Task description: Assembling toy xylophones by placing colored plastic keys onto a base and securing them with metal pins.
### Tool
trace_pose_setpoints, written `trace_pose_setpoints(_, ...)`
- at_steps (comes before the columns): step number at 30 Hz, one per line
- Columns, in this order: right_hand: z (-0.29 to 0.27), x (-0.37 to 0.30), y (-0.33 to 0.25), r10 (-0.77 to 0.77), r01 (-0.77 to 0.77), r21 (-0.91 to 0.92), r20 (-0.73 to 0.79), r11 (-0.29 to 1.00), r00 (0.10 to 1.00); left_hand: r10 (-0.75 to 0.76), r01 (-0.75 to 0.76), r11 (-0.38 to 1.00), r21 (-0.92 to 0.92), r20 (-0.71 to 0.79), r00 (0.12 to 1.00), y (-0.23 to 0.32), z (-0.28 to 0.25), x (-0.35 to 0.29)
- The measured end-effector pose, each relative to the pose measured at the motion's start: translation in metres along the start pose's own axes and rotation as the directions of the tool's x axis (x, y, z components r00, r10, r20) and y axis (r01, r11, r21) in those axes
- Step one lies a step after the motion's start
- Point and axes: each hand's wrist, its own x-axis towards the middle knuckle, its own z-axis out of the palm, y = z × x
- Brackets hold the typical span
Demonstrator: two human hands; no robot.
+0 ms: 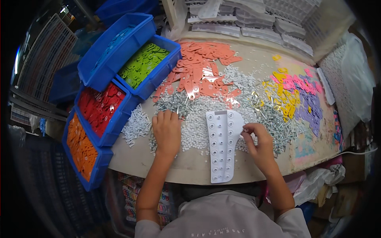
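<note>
A white plastic tray (220, 146) with rows of round seats lies on the table in front of me, and small white rings sit in its seats. My left hand (166, 133) rests fingers-down with fingers a little apart at the edge of a heap of metal pins (174, 102), left of the tray. Beside the tray's right edge, my right hand (258, 144) has thumb and forefinger pinched together; a tiny whitish thing at the tips is too small to name. White round pieces (192, 133) lie spread between and behind my hands.
Blue bins hold red (101, 107), orange (80, 148), green (145, 63) and blue (111, 47) tabs at left. Salmon tabs (196, 69) are heaped at the back. Yellow (289, 103), pink (295, 82) and purple (311, 109) pieces lie right. Empty-looking white trays (254, 20) are stacked behind.
</note>
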Motion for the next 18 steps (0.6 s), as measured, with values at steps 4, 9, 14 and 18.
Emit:
trace_pose_setpoints(4, 0.021, 0.017, -0.003, -0.024, 0.023, 0.038, 0.019, 0.999, 1.0, -0.017, 0.016, 0.999, 0.031, 0.016, 1.0, -0.003, 0.002, -0.001)
trace_pose_setpoints(9, 0.04, 0.041, 0.001, -0.149, 0.149, -0.029, -0.015, 0.988, 0.989, -0.039, 0.04, 0.997, -0.072, 0.021, 0.999, -0.008, -0.016, -0.011)
trace_pose_setpoints(14, 0.055, 0.054, 0.003, -0.097, 0.097, 0.02, 0.014, 0.995, 0.995, -0.097, 0.129, 0.95, -0.283, 0.124, 0.988, -0.012, -0.037, -0.019)
trace_pose_setpoints(18, 0.06, 0.058, 0.004, -0.09, 0.09, -0.002, 0.001, 0.996, 0.996, -0.085, 0.118, 0.962, -0.245, 0.14, 0.986, -0.01, -0.049, -0.021)
